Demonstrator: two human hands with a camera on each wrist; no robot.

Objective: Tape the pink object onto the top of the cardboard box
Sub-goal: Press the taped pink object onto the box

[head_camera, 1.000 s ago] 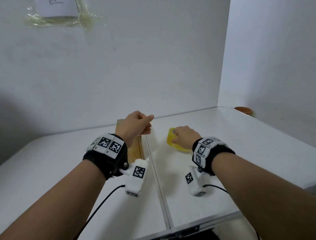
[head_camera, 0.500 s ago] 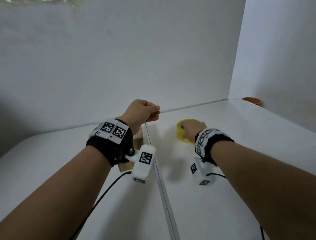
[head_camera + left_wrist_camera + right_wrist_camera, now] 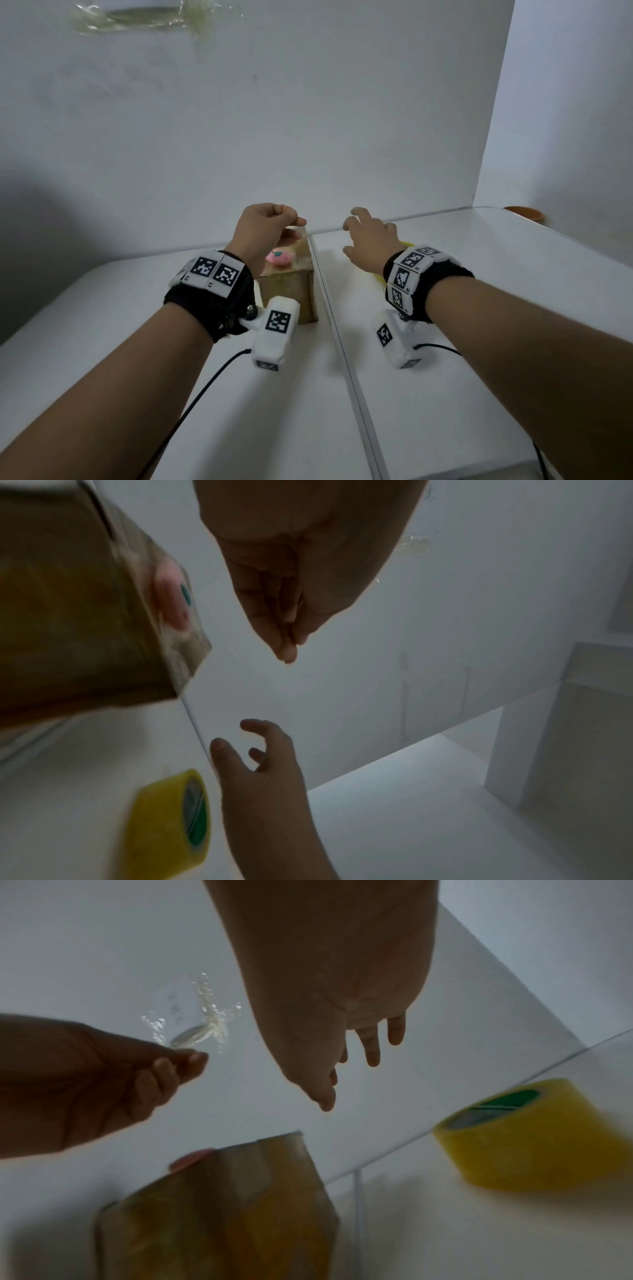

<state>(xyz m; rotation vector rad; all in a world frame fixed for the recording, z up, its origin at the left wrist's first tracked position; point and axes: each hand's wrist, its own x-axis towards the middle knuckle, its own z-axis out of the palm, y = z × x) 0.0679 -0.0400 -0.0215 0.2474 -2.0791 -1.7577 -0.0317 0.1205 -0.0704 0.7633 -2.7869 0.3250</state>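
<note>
A brown cardboard box (image 3: pixel 291 291) stands on the white table beside its centre seam, with the pink object (image 3: pixel 279 259) lying on its top. My left hand (image 3: pixel 299 222) hovers above the box's far edge, thumb and forefinger pinched together; I see nothing between them. The left wrist view shows the same pinch (image 3: pixel 287 642), the box (image 3: pixel 85 620) and the pink object (image 3: pixel 171 601). My right hand (image 3: pixel 352 233) hangs in the air with spread, relaxed fingers, holding nothing. Below it on the table lies the yellow tape roll (image 3: pixel 534 1137), mostly hidden behind my right wrist in the head view.
White walls close off the table at the back and right. A brown bowl (image 3: pixel 524 214) sits in the far right corner. A sheet stuck on with clear tape (image 3: pixel 144 17) hangs high on the back wall. Wrist camera cables trail toward the table's near edge.
My right hand let go of the tape roll and rose with fingers spread. My left hand lifted off the box, still pinched, and the pink object now shows.
</note>
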